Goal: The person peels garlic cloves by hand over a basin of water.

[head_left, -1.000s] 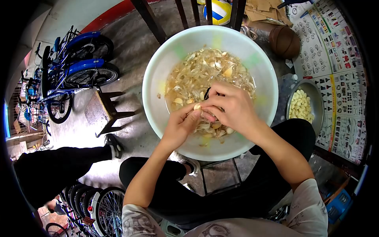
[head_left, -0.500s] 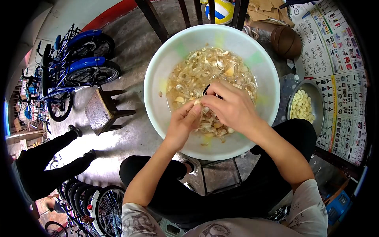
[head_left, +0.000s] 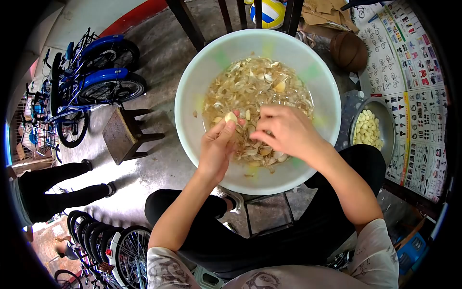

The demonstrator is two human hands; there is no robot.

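A pale garlic clove (head_left: 231, 117) is pinched between the thumb and fingers of my left hand (head_left: 215, 147), over the left part of a big white basin (head_left: 187, 82). My right hand (head_left: 288, 131) hangs over the basin just to the right, a small gap from my left hand. Its fingers are curled, and what lies inside them is hidden. Below both hands, cloves and loose papery skins (head_left: 250, 79) float in cloudy water. Whitish cloves (head_left: 367, 127) fill part of a metal bowl (head_left: 389, 126) at the right.
Dark bars (head_left: 185, 24) rise behind the basin, near a ball (head_left: 269, 13) and a brown basketball (head_left: 348, 51). At the left are a wooden stool (head_left: 119, 136), blue bicycles (head_left: 103, 77) and another person's legs (head_left: 62, 188). A printed sheet (head_left: 416, 111) covers the right side.
My right hand has moved away from my left, which now holds the clove alone. The black item seen at my right fingers is no longer visible. The other person's legs have shifted at the left.
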